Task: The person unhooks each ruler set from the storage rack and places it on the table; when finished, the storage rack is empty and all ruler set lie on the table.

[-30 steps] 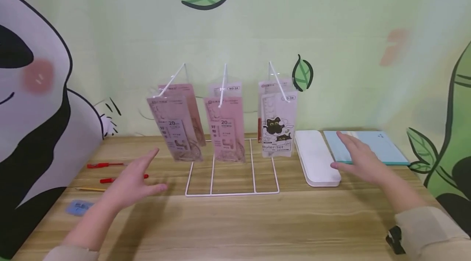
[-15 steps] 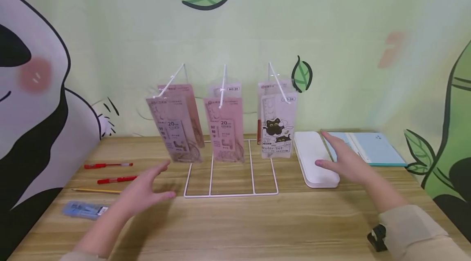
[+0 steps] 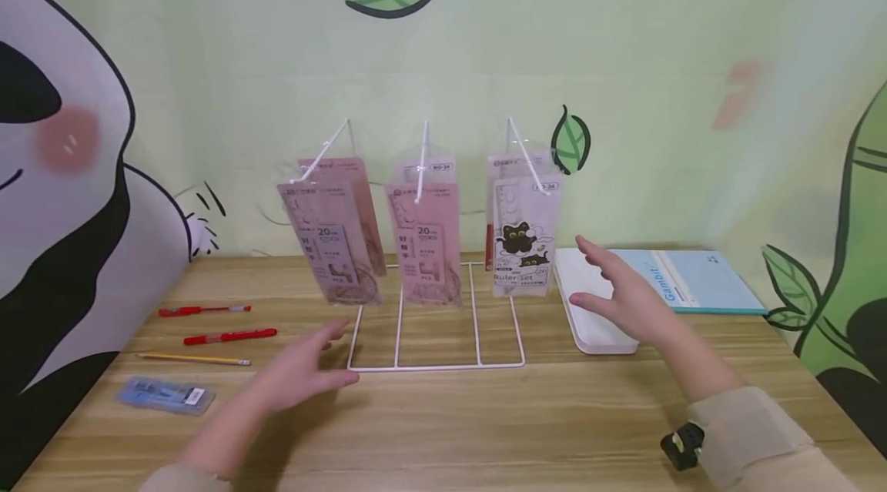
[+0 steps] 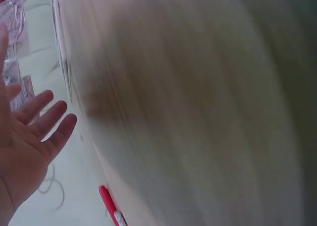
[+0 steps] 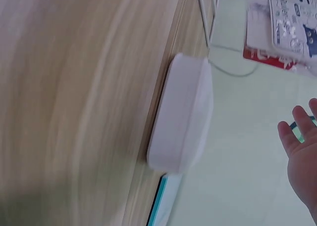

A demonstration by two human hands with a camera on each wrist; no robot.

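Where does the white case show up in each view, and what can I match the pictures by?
Head: the white case is right of centre, partly covered by the right hand, left of the light blue book.
Left wrist: not in the picture.
Right wrist: the white case is near the middle.
Shared landmark: white wire rack, central in head, upper left in left wrist, top in right wrist.

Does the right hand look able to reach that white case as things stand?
Probably yes: the right hand is empty, and the right wrist view shows an open gap between it and the white case, with nothing blocking the way.
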